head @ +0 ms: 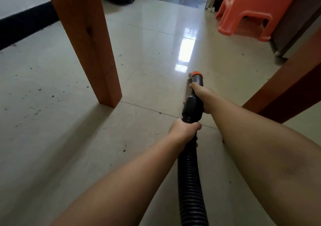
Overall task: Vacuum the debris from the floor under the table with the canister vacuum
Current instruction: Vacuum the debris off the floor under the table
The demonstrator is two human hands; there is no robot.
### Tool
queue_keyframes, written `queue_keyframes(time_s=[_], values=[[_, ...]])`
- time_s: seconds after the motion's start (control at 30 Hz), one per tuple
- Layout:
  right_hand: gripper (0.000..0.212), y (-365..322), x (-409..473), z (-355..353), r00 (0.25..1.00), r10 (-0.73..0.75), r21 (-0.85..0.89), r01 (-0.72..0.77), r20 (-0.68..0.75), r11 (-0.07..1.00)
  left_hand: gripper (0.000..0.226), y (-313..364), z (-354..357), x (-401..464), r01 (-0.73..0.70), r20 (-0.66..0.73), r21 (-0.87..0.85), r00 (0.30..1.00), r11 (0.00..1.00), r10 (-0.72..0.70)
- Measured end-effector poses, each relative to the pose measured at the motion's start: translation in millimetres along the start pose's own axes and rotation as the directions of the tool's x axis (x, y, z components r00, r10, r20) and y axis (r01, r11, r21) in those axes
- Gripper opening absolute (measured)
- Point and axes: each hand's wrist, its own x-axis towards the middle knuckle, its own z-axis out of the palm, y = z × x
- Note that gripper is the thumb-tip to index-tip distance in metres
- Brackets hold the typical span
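Sweeping under the table: both hands, left (184, 130) and right (199, 97), wrap the hose (191, 182); next, nozzle (196, 76) toward the specks (52, 96) left.

Glossy tile floor (147, 40); ribbed hose (190, 182)

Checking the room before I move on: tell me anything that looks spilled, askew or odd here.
Dark debris specks are scattered over the tiled floor, thickest left of the wooden table leg. The orange plastic stool appears tipped at an angle near the doorway. Nothing looks damaged.
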Motion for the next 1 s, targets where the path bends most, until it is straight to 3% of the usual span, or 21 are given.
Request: queue_keyframes(time_s=[0.3, 0.6, 0.8, 1.0], values=[[0.043, 12.3, 17.2, -12.9, 0.988, -0.012, -0.045, 0.005, -0.151, 0.999, 0.024, -4.6, 9.1, 8.2, 0.049, 0.078, 0.026, 0.996, 0.998, -0.051], [0.055, -11.7, 29.6, 8.1, 0.994, -0.047, -0.252, 0.07, 0.094, 0.965, 0.034, 3.1, 15.1, 23.0, 0.071, -0.039, -0.102, 0.996, 0.992, -0.075], [0.042, -9.6, -12.6, 34.3, 0.951, 0.035, -0.356, 0.081, 0.309, 0.931, 0.028, -22.0, 0.2, -10.8, 0.035, -0.076, -0.135, 0.996, 0.99, -0.046], [0.046, -5.8, -58.4, 32.3, 0.958, 0.074, -0.484, 0.072, 0.276, 0.872, 0.024, -19.5, -4.1, -61.5, 0.108, 0.088, -0.136, 0.991, 0.985, -0.097]])
